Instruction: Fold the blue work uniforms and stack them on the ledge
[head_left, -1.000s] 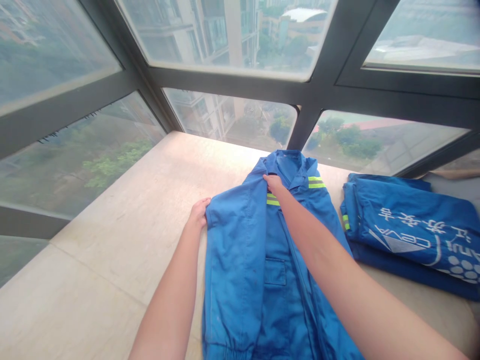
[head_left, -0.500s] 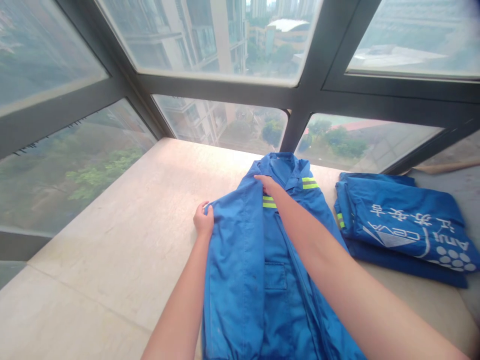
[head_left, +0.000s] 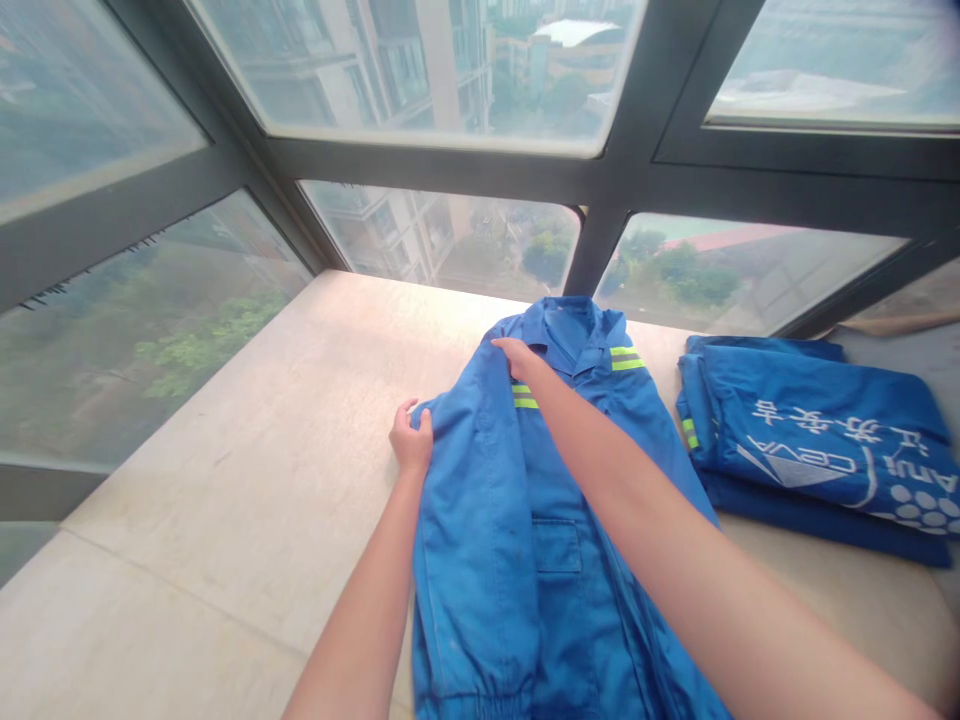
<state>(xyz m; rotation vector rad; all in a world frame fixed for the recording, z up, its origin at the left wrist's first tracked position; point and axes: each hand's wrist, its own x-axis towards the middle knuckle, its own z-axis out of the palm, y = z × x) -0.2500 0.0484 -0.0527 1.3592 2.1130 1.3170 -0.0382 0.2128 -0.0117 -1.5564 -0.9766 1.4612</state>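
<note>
A blue work jacket (head_left: 559,550) with yellow-green and grey reflective strips lies front up, its collar toward the window. One sleeve is laid lengthwise over the left part of its front, and the elastic cuff shows at the bottom edge. My left hand (head_left: 411,438) grips the jacket's left edge between thumb and fingers. Near the collar, my right hand (head_left: 516,360) is closed on the cloth at the shoulder, just above a reflective strip. Its fingertips are partly hidden. My right forearm crosses over the jacket's front.
Folded blue garments (head_left: 825,430) with white lettering are stacked to the right of the jacket. Both lie on a pale stone ledge (head_left: 225,480). Grey window frames (head_left: 450,175) with glass panes border the ledge at the back and left.
My right hand has shifted slightly left and toward the window with the shoulder cloth. The sleeve's upper part has moved left, and its cuff now shows. My left hand keeps its hold.
</note>
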